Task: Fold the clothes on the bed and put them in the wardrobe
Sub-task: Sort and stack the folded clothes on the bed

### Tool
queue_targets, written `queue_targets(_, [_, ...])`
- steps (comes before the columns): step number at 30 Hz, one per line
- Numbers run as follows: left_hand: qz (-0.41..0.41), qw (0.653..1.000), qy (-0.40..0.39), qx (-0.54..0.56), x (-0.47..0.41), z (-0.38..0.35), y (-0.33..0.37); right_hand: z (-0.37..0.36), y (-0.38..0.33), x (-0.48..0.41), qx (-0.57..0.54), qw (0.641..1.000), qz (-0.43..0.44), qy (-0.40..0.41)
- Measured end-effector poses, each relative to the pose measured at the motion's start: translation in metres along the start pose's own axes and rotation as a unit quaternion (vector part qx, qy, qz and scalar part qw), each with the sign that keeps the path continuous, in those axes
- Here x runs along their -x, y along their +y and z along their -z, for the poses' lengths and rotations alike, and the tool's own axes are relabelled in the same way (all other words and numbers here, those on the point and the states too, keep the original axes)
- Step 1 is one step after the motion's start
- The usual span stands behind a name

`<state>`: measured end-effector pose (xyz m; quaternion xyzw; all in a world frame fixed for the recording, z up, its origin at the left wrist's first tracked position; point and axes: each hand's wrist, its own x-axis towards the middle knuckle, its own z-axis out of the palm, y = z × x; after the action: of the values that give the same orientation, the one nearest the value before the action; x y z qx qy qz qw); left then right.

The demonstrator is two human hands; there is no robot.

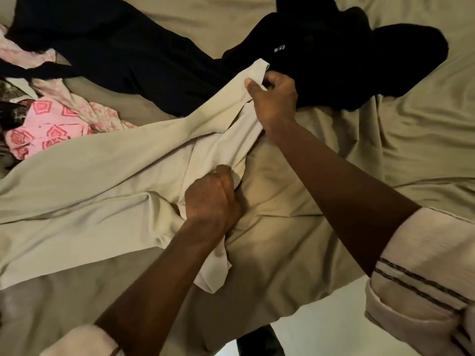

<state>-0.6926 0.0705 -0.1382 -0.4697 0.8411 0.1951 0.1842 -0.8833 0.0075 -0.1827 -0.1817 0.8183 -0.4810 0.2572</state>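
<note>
A pair of beige trousers (97, 176) lies spread across the bed, its legs running off to the left. My right hand (273, 101) grips the far end of the waistband, pinching the cloth near a black garment. My left hand (213, 199) is closed on the near end of the waistband, with a pale pocket lining hanging below it. A long dark navy garment (123, 47) stretches over the upper left of the bed. A black garment (347, 55) with a small white logo lies at the upper right. Pink patterned clothes (51, 127) are heaped at the left.
The bed is covered by a wrinkled beige sheet (411, 129). Its near edge runs along the bottom, with pale floor (321, 327) below and a dark object at the bottom centre. A dark floral fabric (10, 98) shows at the far left edge.
</note>
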Motion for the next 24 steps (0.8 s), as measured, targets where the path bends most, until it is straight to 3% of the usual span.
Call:
queue_targets(2, [-0.003, 0.999, -0.024, 0.030, 0.004, 0.016, 0.014, 0.004, -0.001, -0.004, 0.020, 1.000, 0.020, -0.012])
queue_targets(4, [-0.003, 0.990, -0.037, 0.134, 0.013, 0.024, 0.035, 0.007, -0.002, -0.008, 0.047, 0.998, 0.043, -0.019])
queue_targets(8, [-0.011, 0.931, -0.057, 0.360, 0.017, 0.005, 0.082, 0.014, -0.004, -0.012, 0.090, 0.994, 0.058, -0.002])
queue_targets(11, [-0.039, 0.885, -0.143, 0.441, 0.009, -0.019, 0.098, 0.024, -0.004, -0.009, 0.076, 0.997, 0.017, -0.021])
queue_targets(13, [-0.041, 0.873, -0.152, 0.462, 0.006, -0.031, 0.097, 0.033, -0.001, 0.000, 0.089, 0.994, -0.011, -0.058])
queue_targets(17, [-0.001, 0.883, -0.003, 0.469, 0.013, -0.029, 0.080, 0.041, 0.019, 0.024, 0.116, 0.989, 0.000, -0.088])
queue_targets(19, [0.012, 0.893, 0.131, 0.431, 0.010, -0.014, 0.061, 0.038, 0.026, 0.025, 0.059, 0.995, 0.069, -0.030])
queue_targets(21, [-0.001, 0.878, 0.247, 0.411, -0.008, 0.008, 0.037, 0.036, 0.026, 0.017, -0.011, 0.993, 0.115, 0.031])
queue_targets(24, [-0.015, 0.902, 0.292, 0.318, -0.062, 0.049, 0.008, 0.033, 0.022, 0.004, -0.036, 0.991, 0.119, 0.055])
